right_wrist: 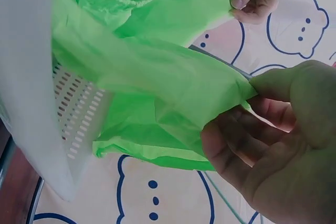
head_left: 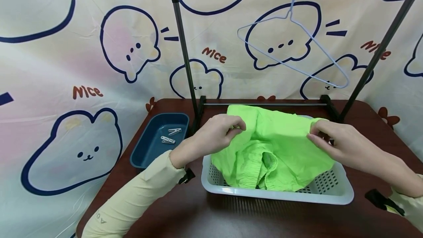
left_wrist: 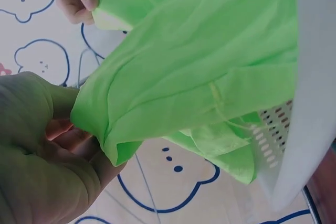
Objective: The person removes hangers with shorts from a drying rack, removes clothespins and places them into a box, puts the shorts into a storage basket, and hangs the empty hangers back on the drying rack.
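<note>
A bright green garment (head_left: 281, 135) of thin cloth, with a gathered elastic opening, lies partly in a white perforated basket (head_left: 277, 193). My left hand (head_left: 218, 131) pinches its left edge between thumb and fingers, and my right hand (head_left: 347, 142) pinches the right edge. Between the two hands the cloth is raised above the basket's rim. In the left wrist view a thin cord hangs from the garment (left_wrist: 194, 77). The right wrist view shows a small white label inside the elastic opening of the garment (right_wrist: 157, 82).
To the left stands a blue tray (head_left: 145, 146) with white clothespins (head_left: 167, 140) in it. Behind the basket a dark metal rack (head_left: 183, 39) rises from the brown table (head_left: 185, 208). A light blue hanger (head_left: 290, 12) hangs from its top bar.
</note>
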A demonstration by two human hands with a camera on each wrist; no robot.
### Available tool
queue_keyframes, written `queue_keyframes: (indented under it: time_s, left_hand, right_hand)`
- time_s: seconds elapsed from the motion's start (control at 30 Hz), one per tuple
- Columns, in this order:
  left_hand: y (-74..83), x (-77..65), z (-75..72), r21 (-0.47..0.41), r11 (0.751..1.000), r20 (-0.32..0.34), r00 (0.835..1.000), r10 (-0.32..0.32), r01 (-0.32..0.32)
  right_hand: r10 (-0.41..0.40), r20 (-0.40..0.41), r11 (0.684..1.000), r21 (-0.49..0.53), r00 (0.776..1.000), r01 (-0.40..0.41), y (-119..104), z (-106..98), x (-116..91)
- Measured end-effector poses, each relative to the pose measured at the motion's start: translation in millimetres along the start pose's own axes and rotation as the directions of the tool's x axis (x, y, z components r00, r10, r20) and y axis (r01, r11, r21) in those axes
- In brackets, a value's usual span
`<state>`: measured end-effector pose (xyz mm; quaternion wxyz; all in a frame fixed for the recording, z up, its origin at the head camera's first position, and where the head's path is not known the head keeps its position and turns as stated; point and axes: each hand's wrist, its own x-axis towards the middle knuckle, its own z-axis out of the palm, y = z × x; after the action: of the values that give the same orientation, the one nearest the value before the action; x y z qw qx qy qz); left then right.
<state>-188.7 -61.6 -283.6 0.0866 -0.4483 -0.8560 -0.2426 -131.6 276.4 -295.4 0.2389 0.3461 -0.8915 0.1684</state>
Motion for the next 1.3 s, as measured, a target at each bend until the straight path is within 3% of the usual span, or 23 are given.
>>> queue_keyframes:
  time_s: [0.4, 0.6, 0.8, 0.93, 1.13, 1.3]
  left_hand:
    - [9.9, -4.1, 12.0, -0.018, 0.999, 0.137, 0.99, 0.039, -0.037]
    - [14.9, -8.2, 14.1, -0.043, 0.994, 0.206, 0.973, 0.107, -0.1]
    - [19.2, -10.9, 20.0, -0.062, 0.985, 0.283, 0.943, 0.173, -0.162]
    - [21.3, -9.1, 23.4, -0.053, 0.988, 0.348, 0.925, 0.152, -0.142]
    - [23.2, -7.5, 30.9, -0.041, 0.996, 0.494, 0.865, 0.087, -0.077]
    - [24.1, -6.0, 36.9, -0.056, 0.993, 0.549, 0.828, 0.117, -0.103]
  right_hand:
    - [0.004, 0.083, 0.999, -0.035, 0.997, -0.001, 1, 4, -5]
    - [0.022, 0.153, 0.999, -0.028, 0.988, -0.018, 3, 10, -10]
    - [0.006, 0.224, 1.0, 0.016, 0.975, -0.01, 3, 17, -13]
    - [-0.015, 0.278, 0.998, 0.065, 0.96, -0.003, 2, 21, -16]
    - [-0.076, 0.343, 0.985, 0.169, 0.936, 0.018, -1, 28, -20]
    - [-0.116, 0.432, 0.965, 0.262, 0.895, -0.002, -9, 29, -19]
